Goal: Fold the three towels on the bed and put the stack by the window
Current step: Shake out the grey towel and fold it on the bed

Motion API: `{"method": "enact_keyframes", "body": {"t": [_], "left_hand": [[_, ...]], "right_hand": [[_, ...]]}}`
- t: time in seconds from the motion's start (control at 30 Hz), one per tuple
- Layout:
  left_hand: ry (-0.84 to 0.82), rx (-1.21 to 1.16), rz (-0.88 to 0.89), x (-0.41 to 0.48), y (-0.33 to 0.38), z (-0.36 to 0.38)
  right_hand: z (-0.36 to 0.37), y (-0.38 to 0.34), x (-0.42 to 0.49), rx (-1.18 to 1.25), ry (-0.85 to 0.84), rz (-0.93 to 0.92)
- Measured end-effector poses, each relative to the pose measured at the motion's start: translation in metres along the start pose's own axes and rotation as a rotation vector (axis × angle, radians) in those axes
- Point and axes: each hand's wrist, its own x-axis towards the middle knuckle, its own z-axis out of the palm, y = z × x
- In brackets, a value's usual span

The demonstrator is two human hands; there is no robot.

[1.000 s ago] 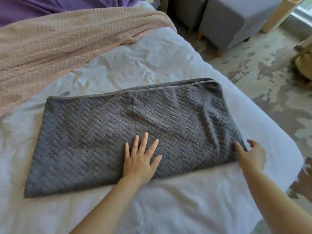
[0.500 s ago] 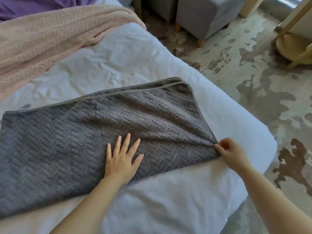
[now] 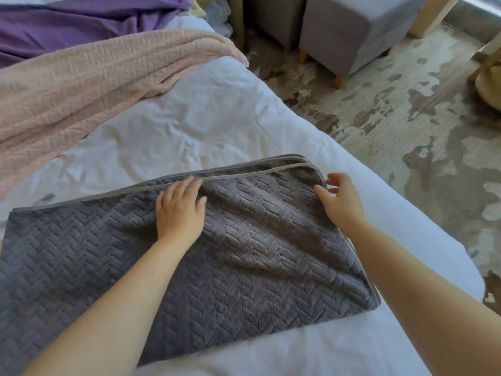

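Moved up to far hem: left hand flat on grey towel, right hand splayed at corner; squaring edges, cross-fold likely next.

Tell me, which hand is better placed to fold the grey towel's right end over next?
Probably the right hand: it sits open at the far right corner of the grey towel, beside the hem. The left hand lies flat mid-towel, better suited to pinning it.

Grey ottoman stood top centre on a mottled, worn-looking rug; pale wooden leg was upper right.
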Motion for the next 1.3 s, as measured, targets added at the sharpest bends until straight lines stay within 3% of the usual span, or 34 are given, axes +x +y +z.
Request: {"method": "enact_keyframes", "body": {"t": [0.1, 0.2, 0.3, 0.37, 0.53, 0.63, 0.9, 1.1, 1.3], "left_hand": [[-0.034, 0.059, -0.042, 0.032, -0.01, -0.001], [-0.071, 0.089, -0.003, 0.05, -0.018, -0.003], [0.057, 0.043, 0.04, 0.062, -0.027, -0.007], [0.121, 0.037, 0.032, 0.07, -0.03, -0.009], [-0.067, 0.064, 0.021, 0.079, -0.038, 0.003], [-0.001, 0.042, 0.044, 0.085, -0.039, 0.006], [-0.066, -0.008, 0.254, 0.089, -0.039, 0.0], [0.016, -0.076, 0.259, 0.091, -0.04, -0.001], [0.187, -0.076, 0.229, 0.087, -0.033, -0.004]], "right_hand": [[0.008, -0.008, 0.024, -0.033, 0.023, 0.016], [0.013, -0.011, 0.039, -0.082, 0.143, -0.088], [0.011, -0.014, 0.051, -0.013, 0.198, -0.115], [0.012, -0.015, 0.061, 0.013, 0.178, -0.074], [0.022, -0.015, 0.071, -0.016, 0.0, -0.027], [0.026, -0.023, 0.077, -0.064, -0.054, -0.097], [0.022, -0.031, 0.09, -0.13, 0.001, -0.119], [0.027, -0.041, 0.087, -0.247, -0.073, -0.291], [0.022, -0.049, 0.097, -0.444, 0.051, -0.274]]}}
